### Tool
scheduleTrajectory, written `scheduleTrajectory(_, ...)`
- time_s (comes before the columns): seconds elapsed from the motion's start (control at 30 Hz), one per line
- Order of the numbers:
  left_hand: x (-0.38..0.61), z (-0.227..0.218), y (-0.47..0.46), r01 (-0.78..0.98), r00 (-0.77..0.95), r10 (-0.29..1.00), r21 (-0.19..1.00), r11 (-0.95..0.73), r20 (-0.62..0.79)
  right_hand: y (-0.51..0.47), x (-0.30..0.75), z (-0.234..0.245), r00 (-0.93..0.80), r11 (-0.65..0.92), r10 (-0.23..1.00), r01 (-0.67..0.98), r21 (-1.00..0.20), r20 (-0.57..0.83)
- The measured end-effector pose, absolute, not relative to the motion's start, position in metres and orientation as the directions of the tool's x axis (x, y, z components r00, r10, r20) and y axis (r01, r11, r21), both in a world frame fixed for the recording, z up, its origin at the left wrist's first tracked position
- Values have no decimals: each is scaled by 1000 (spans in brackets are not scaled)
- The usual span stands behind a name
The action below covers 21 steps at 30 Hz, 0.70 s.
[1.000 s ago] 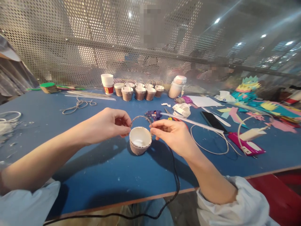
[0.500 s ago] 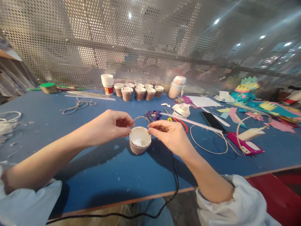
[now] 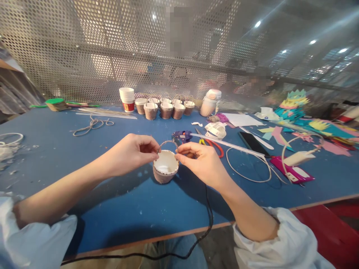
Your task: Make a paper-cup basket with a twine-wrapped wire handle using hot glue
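A small rope-wrapped paper cup [image 3: 165, 169] with a white inside stands on the blue table [image 3: 117, 209]. A thin rope handle [image 3: 168, 142] arches over its mouth. My left hand [image 3: 131, 154] pinches the handle's left end against the cup's rim. My right hand [image 3: 200, 161] pinches the handle's right end at the opposite rim. Both hands have fingers pressed together on the rope ends.
A purple glue gun [image 3: 182, 136] lies just behind the cup, its black cord [image 3: 209, 209] running off the front edge. Finished cups [image 3: 165, 109] and a cup stack [image 3: 126, 99] stand at the back. Scissors [image 3: 210, 142], a phone [image 3: 254, 144], rope [image 3: 91, 126] and coloured paper [image 3: 303, 119] lie around.
My hands have drawn closer together and lower, bringing the rope handle's ends down onto the cup's rim. The arch is narrower now.
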<state>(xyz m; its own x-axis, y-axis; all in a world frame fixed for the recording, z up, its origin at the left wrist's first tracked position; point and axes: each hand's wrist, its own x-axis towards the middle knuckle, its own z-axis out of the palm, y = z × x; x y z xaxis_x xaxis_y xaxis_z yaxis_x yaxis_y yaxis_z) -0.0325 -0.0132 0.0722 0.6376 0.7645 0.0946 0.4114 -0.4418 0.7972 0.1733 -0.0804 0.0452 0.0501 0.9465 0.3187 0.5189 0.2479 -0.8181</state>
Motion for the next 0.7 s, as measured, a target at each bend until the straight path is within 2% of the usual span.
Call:
scheduleTrajectory(0.2,-33,70,-12,436,645,754,749,-499,126,-83,175,45,23,252,930,684,-684,366)
scheduleTrajectory(0.3,-34,68,-11,448,658,743,729,-518,123,-83,176,46,9,268,922,706,-655,387)
scheduleTrajectory(0.47,-35,67,-11,446,670,734,731,-517,110,-81,177,47,-58,354,907,639,-683,416)
scheduleTrajectory(0.7,-33,66,-14,454,660,741,717,-528,127,-75,178,46,-35,288,945,568,-771,327)
